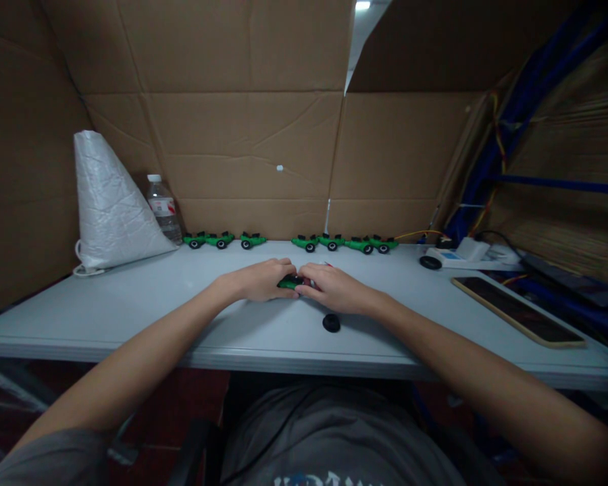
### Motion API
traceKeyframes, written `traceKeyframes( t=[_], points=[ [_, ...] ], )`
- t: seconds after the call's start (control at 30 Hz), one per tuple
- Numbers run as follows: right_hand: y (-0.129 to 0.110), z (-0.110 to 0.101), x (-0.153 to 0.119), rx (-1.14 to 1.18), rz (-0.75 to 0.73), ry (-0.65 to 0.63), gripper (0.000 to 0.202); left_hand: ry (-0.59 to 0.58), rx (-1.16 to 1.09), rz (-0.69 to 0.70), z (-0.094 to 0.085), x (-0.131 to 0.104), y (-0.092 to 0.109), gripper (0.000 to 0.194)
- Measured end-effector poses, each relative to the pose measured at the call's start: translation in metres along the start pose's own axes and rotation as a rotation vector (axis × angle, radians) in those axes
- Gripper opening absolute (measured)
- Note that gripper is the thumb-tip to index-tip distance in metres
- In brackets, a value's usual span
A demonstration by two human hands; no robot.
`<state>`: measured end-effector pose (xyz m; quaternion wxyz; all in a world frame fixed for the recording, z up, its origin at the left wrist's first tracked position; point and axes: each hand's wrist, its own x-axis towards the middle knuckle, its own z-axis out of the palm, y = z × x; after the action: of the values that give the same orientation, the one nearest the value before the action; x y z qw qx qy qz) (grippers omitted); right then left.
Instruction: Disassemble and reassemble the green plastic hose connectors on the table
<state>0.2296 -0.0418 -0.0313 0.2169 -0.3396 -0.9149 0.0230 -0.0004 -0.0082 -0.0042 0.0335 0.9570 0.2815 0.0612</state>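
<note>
In the middle of the white table, my left hand [266, 279] is closed around a green toy car [288, 283], which is mostly covered by fingers. My right hand [334, 287] meets it from the other side, its thumb and fingers pinched at the car's right end. A little dark and reddish material shows between my fingertips, too small to make out. Just in front of my right hand, a black rubber ring, like a small tire [331, 322], lies on the tabletop.
Several green toy cars [332, 243] line the table's back edge by the cardboard wall [243, 148]. A silvery bag [109, 209] and water bottle [163, 209] stand left. Rightward are a phone [517, 310], a power strip [466, 258] and a black ring [430, 262].
</note>
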Motion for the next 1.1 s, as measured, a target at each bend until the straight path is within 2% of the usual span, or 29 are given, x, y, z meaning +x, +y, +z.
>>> traceKeyframes(
  t=[1.1],
  points=[
    [0.0006, -0.0014, -0.0011, 0.029, -0.009, -0.027, 0.012, -0.024, 0.011, -0.018, -0.0039, -0.0008, 0.0046, 0.041]
  ],
)
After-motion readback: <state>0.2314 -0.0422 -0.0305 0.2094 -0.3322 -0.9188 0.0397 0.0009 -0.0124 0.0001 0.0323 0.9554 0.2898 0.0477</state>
